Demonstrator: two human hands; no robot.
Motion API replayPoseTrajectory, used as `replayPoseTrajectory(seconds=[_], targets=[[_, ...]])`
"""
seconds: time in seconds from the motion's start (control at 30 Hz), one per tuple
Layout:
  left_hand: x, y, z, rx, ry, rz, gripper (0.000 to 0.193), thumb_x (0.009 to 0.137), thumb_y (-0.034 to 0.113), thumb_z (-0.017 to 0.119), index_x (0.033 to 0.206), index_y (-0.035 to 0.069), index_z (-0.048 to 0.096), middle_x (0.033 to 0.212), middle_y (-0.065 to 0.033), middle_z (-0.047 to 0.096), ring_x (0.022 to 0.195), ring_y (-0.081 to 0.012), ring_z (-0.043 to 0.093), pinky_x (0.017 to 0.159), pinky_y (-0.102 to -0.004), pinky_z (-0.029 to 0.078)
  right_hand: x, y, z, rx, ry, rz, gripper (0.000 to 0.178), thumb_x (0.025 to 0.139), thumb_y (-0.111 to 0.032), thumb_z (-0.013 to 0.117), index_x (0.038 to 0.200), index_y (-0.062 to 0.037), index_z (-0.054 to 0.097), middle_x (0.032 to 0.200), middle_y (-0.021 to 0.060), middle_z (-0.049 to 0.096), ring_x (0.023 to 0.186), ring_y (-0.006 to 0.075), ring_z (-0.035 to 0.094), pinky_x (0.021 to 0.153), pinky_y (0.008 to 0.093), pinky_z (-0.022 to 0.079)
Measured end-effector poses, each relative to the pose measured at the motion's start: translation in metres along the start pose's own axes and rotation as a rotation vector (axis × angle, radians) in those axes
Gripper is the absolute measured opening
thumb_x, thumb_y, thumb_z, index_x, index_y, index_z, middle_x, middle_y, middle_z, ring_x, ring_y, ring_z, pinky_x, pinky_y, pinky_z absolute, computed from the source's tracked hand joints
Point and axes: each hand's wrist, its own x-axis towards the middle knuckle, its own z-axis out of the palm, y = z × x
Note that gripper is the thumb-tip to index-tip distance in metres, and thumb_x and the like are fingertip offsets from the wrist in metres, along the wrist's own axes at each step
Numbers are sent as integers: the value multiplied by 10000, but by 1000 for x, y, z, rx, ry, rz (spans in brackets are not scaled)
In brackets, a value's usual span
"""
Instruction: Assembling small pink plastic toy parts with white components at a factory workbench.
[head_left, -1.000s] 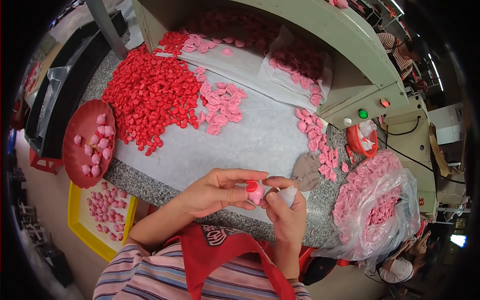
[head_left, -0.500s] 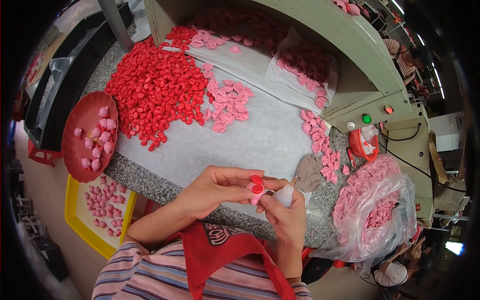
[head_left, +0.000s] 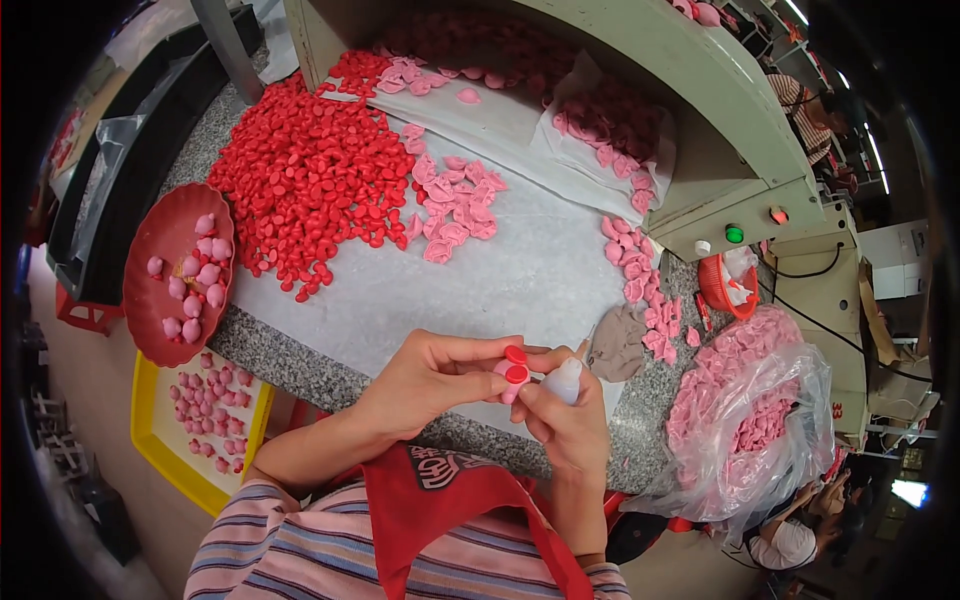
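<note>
Between the thumb and fingers of my left hand [head_left: 425, 378] is a small pink toy piece [head_left: 508, 393] with two flat red oval parts [head_left: 516, 374] on it. My right hand [head_left: 572, 425] is closed around a small translucent white squeeze bottle [head_left: 563, 383], its narrow tip pointing up and away from me. The thumb and a fingertip of that hand also reach the pink piece, so both hands meet there. Both hands are over the near edge of the paper-covered table. Some right fingers are hidden behind the bottle.
Past my hands lie a heap of red pieces [head_left: 310, 170] and loose pink pieces [head_left: 460, 205]. A red scalloped dish [head_left: 150, 310] and a yellow-rimmed tray [head_left: 180, 470] stand left. Right are a grey cloth [head_left: 620, 345], a red basket [head_left: 712, 285] and a plastic bag [head_left: 810, 400]; a metal housing [head_left: 690, 110] spans the back.
The squeeze bottle has turned more upright in my right hand, with its tip now showing. My left hand keeps the pink piece in nearly the same place.
</note>
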Motion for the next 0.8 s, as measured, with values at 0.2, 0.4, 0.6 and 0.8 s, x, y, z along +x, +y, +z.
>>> replayPoseTrajectory(seconds=[0.2,0.4,0.6,0.8], targets=[[7,-4,1,22,11,1,332,787,-45,557,1117,-21,527,977,-127,604,864,-155,593,787,-282,481,5,2,-8,26,1,-8,193,734,72,556,912,-2,537,962,157,574,546,118,573,323,143,308],[14,-5,5,80,22,-8,341,788,-56,547,1126,-13,523,982,-129,602,868,-155,590,788,-283,479,8,3,-12,28,14,-36,184,759,51,565,935,6,532,841,116,600,529,82,550,335,146,314],[21,-11,6,63,32,-4,351,779,-67,550,1125,-12,526,998,-128,597,854,-152,590,781,-277,475,10,0,-15,0,51,-19,203,764,38,558,965,15,537,811,106,599,535,78,541,344,151,314],[24,-15,9,77,67,-6,355,781,-61,550,1131,-10,522,995,-119,598,857,-144,586,782,-273,472,10,-1,-18,20,75,-16,203,767,34,557,968,15,538,781,100,598,535,79,537,349,152,314]])
